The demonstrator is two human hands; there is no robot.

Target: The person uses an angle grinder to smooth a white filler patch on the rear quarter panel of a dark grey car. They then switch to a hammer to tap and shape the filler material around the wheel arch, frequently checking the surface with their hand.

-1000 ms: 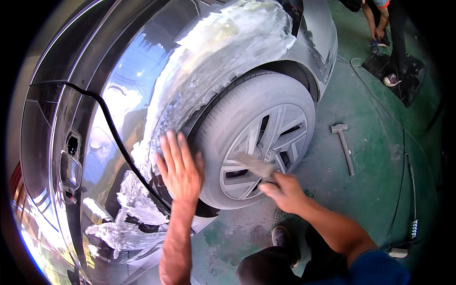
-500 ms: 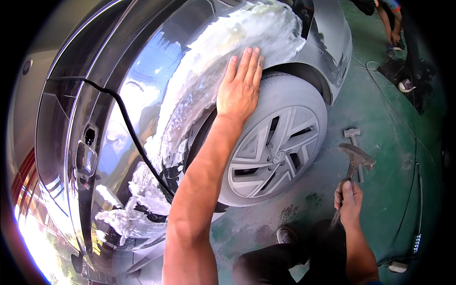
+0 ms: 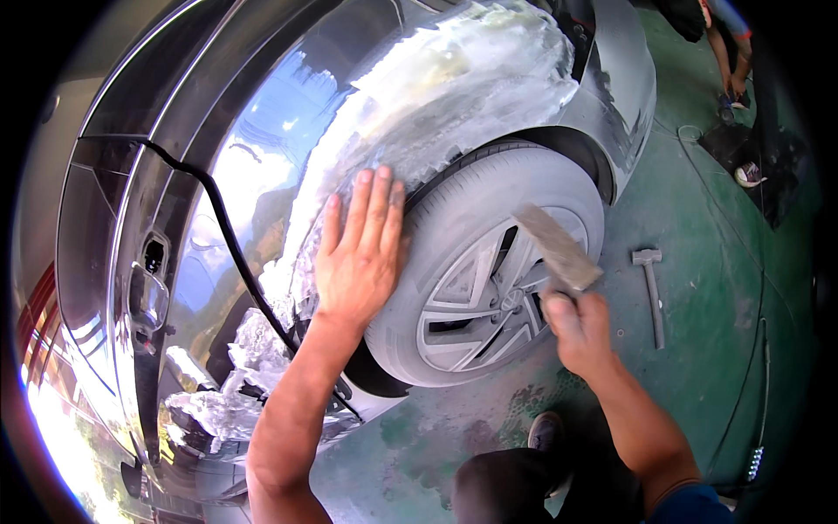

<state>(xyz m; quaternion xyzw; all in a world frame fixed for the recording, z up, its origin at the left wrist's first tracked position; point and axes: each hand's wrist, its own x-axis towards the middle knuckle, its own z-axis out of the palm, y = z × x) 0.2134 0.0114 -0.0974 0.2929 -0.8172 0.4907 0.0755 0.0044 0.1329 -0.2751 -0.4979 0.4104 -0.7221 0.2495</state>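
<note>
My left hand (image 3: 360, 253) lies flat on the fender's wheel-arch edge, fingers stretched out, with nothing in it. Under and beyond it spreads a rough whitish patch (image 3: 489, 65) on the dark, glossy car body (image 3: 262, 188). My right hand (image 3: 580, 332) is closed round the handle of a hammer (image 3: 559, 249), its worn head raised in front of the wheel. Most of the handle is hidden by my fingers. The dust-grey wheel (image 3: 454, 293) sits in the arch between my two hands.
A second hammer (image 3: 652, 297) lies on the green floor (image 3: 698, 349) right of the wheel. Thin hoses or cables (image 3: 751, 384) run along the right side. At the far right, another person's hands (image 3: 735, 86) are low over a dark tool. A door handle (image 3: 148, 297) is at left.
My left hand has slid down and left along the arch edge. The right hand has lifted the hammer up and left, from over the floor to in front of the wheel.
</note>
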